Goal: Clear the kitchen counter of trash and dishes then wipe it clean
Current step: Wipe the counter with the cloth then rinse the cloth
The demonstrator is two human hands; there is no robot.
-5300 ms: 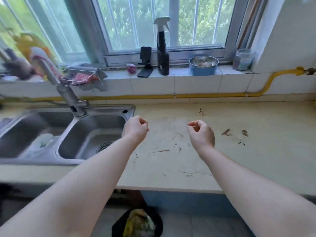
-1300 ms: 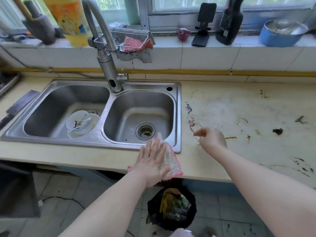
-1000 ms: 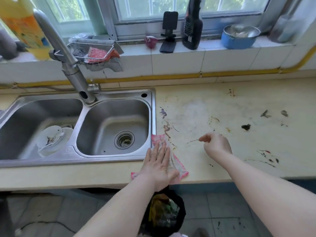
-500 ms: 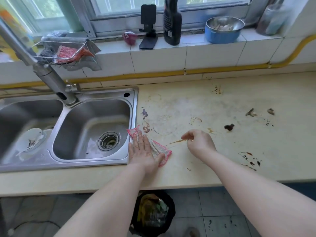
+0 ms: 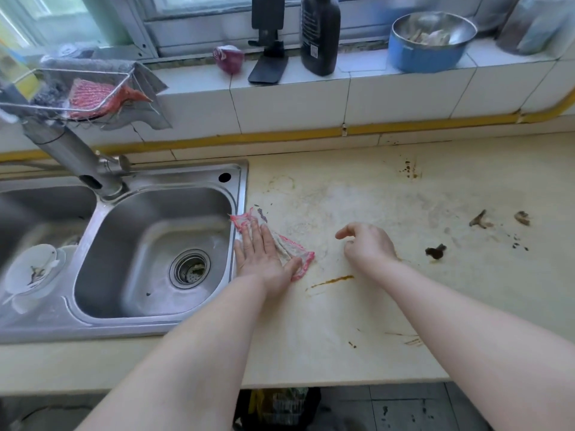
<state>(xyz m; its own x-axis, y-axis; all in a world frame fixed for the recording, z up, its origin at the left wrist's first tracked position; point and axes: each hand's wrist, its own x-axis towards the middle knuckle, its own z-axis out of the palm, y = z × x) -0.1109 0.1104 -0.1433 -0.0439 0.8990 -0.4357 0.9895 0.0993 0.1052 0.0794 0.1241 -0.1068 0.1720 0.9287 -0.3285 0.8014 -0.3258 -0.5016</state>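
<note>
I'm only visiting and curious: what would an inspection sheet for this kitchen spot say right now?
Surface: the counter is pale, marked with an orange streak and dark scraps.
Job's things: a pink-edged cloth lies on the counter beside the sink; dishes sit in the left basin.
Clutter: the windowsill holds a red onion, phone stand, black bottle and blue bowl; a wire rack of cloths sits near the faucet.
Hands: the left hand presses flat on the cloth; the right hand is loosely curled and holds nothing.
Cables: nothing seen.
Surroundings: a yellow pipe runs behind the counter; a trash bag sits on the floor below.
</note>
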